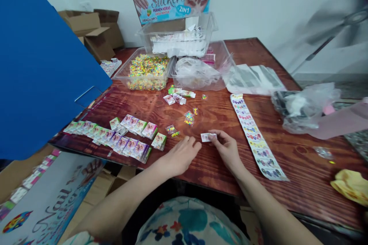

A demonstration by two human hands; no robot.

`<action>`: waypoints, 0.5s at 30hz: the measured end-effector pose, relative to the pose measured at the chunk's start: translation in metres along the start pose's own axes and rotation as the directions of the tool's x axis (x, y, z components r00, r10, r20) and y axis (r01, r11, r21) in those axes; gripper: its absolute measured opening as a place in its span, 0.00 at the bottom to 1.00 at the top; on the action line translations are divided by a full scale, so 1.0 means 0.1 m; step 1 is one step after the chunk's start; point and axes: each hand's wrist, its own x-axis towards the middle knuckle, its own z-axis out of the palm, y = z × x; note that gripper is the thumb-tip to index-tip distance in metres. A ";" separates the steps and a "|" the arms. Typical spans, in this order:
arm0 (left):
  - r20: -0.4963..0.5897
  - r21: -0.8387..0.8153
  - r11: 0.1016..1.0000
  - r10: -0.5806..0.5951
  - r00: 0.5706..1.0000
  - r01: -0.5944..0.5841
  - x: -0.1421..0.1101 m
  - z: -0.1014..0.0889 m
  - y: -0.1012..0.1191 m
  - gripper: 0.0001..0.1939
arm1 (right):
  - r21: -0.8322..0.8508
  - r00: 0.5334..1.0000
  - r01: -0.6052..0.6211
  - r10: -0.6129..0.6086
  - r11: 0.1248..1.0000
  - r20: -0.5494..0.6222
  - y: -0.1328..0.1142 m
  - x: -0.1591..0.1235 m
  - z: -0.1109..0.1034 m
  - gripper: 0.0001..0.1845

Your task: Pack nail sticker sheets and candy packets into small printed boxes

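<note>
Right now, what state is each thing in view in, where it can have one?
Right hand: pinching the small sticker piece
Small sticker piece: held at its right end
Left hand: palm down, nothing visible in it
Long sticker strip: laid out, unheld
Small boxes at left: lined up in rows
Clear bin: uncovered, holding many colourful packets
Cardboard box: flaps open
Yellow cloth: crumpled

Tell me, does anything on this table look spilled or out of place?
Perhaps: a small clear packet and a yellow bit lie near the right edge, well away from the tub of colorful pieces. Whether the packet is torn, I can't tell.
</note>
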 end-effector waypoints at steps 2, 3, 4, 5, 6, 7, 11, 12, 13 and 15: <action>-0.095 -0.101 0.995 0.015 0.995 -0.024 0.01 0.11 -0.02 0.20 | -0.023 0.999 0.028 -0.027 0.999 0.039 0.02 -0.01 0.02 0.18; -0.146 -0.159 0.987 -0.007 0.989 -0.017 0.04 0.16 -0.06 0.19 | -0.038 0.998 0.041 -0.039 0.998 0.055 0.03 -0.01 0.03 0.18; -0.196 -0.212 0.977 -0.038 0.980 -0.004 0.08 0.21 -0.10 0.16 | -0.052 0.997 0.051 -0.047 0.997 0.067 0.04 -0.02 0.03 0.18; -0.239 -0.247 0.969 -0.072 0.968 0.011 0.12 0.24 -0.14 0.12 | -0.067 0.996 0.058 -0.053 0.996 0.071 0.05 -0.02 0.04 0.18; -0.273 -0.256 0.966 -0.107 0.956 0.035 0.17 0.26 -0.19 0.10 | -0.081 0.996 0.062 -0.057 0.995 0.069 0.06 -0.02 0.04 0.18; -0.296 -0.237 0.968 -0.148 0.944 0.077 0.22 0.27 -0.23 0.09 | -0.096 0.996 0.064 -0.058 0.993 0.063 0.07 -0.01 0.04 0.18; -0.234 -0.046 0.898 -0.435 0.870 0.437 0.38 0.20 -0.41 0.14 | -0.153 0.997 0.080 -0.077 0.985 0.030 0.08 0.01 0.02 0.18; -0.192 -0.026 0.864 -0.498 0.845 0.503 0.41 0.16 -0.46 0.13 | -0.163 0.996 0.087 -0.084 0.983 0.027 0.08 0.02 0.02 0.18; -0.150 -0.021 0.839 -0.541 0.828 0.544 0.43 0.13 -0.49 0.12 | -0.170 0.996 0.093 -0.090 0.981 0.025 0.08 0.02 0.02 0.17; -0.101 -0.024 0.811 -0.584 0.806 0.585 0.47 0.06 -0.56 0.11 | -0.187 0.995 0.103 -0.100 0.977 0.027 0.07 0.03 0.02 0.17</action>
